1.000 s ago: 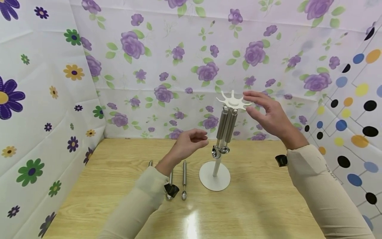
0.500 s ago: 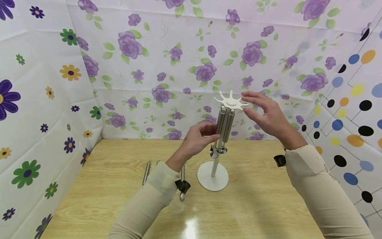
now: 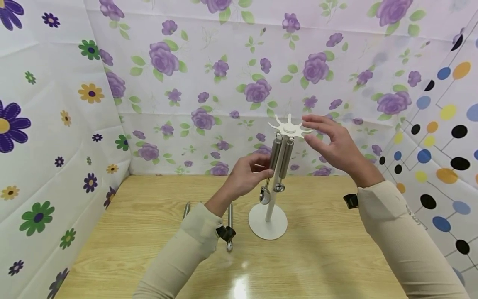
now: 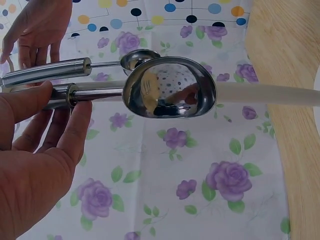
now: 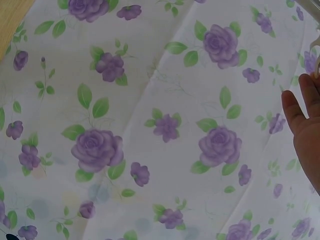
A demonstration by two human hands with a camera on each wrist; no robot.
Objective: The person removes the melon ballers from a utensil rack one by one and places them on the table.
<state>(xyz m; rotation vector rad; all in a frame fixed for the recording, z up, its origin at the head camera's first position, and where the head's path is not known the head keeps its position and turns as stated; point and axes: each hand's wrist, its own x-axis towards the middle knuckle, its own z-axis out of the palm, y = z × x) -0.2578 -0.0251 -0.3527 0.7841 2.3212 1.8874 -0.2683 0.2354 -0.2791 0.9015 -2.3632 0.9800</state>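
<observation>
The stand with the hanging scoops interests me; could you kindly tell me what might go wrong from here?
The held scoop, pinched at its handle by the left hand, might knock the other scoop, which hangs close beside it. A sideways pull might also tip the stand, since it is tall on one round base; the right hand is at its top, but a firm grip is not clear.

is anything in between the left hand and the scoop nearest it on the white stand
Nothing visible. The left hand directly grips the silver metal scoop with the oval bowl by its cylindrical handle. The other silver metal scoop hangs beside it, not between them.
</observation>
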